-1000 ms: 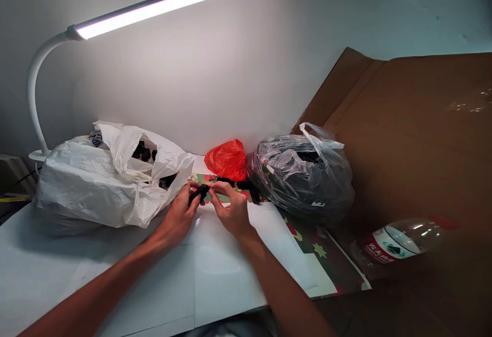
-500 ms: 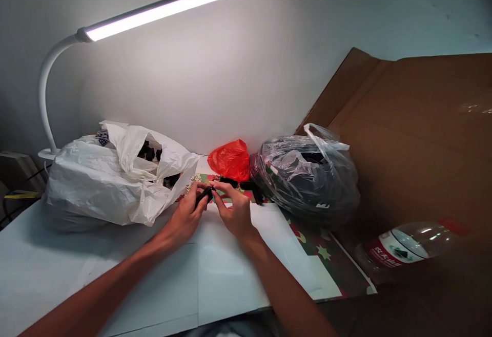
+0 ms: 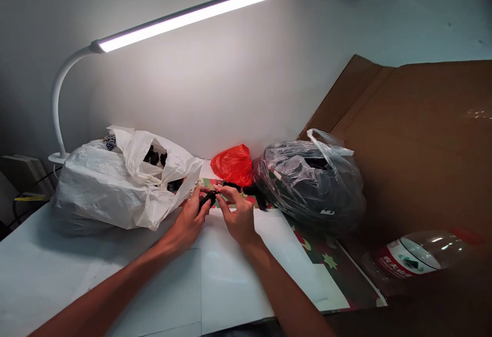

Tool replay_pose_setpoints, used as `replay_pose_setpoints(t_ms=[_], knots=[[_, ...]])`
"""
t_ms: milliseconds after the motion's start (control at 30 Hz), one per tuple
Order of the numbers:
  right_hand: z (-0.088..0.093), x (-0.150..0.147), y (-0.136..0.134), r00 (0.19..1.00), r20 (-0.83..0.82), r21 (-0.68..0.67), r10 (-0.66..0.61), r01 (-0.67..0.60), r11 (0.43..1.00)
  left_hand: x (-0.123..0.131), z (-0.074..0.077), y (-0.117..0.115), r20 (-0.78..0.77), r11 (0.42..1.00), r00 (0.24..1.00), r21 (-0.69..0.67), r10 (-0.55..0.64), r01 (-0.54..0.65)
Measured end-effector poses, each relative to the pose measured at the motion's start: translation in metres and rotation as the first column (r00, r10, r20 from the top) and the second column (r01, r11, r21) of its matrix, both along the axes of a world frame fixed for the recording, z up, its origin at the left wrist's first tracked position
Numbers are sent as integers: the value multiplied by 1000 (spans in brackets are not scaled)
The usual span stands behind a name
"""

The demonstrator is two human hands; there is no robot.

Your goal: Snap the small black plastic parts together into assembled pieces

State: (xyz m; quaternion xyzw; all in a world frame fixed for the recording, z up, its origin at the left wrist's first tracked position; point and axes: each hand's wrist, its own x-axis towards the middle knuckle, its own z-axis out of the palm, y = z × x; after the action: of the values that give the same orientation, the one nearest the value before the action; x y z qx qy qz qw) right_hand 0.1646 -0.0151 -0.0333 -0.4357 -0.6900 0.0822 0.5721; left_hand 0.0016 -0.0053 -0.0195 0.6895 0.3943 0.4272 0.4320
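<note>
A small black elongated piece [image 3: 206, 201] is gripped in my left hand [image 3: 192, 216], its fingers wrapped round it above the table. My right hand [image 3: 239, 216] has thumb and fingertips pinched together at the far end of this piece. Whatever lies between those fingertips is too small to make out. Just beyond my hands, more black pieces [image 3: 254, 191] rest on the patterned cloth. A scatter of tiny pale parts [image 3: 199, 183] lies near my left fingers.
A white plastic bag [image 3: 103, 188] with black items inside stands left. Behind my hands sits a red bag [image 3: 232, 165], and right of it a clear bag [image 3: 311, 188] of dark items. A lamp [image 3: 188, 17] arches overhead. Cardboard [image 3: 415, 137] and a bottle [image 3: 418, 257] are at right.
The whole scene sits slightly lower and further right in the picture. Both hands stay together at the black piece, with only small finger shifts.
</note>
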Motion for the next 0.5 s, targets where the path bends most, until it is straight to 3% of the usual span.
replay_pose_setpoints(t_ms=[300, 500], knots=[[-3, 0, 3, 997, 66, 14, -32, 31, 999, 0, 8, -5, -11, 1000, 1000, -3, 6, -6], [0, -1, 5, 998, -49, -116, 39, -44, 992, -1, 6, -4, -29, 1000, 999, -1, 18, -18]])
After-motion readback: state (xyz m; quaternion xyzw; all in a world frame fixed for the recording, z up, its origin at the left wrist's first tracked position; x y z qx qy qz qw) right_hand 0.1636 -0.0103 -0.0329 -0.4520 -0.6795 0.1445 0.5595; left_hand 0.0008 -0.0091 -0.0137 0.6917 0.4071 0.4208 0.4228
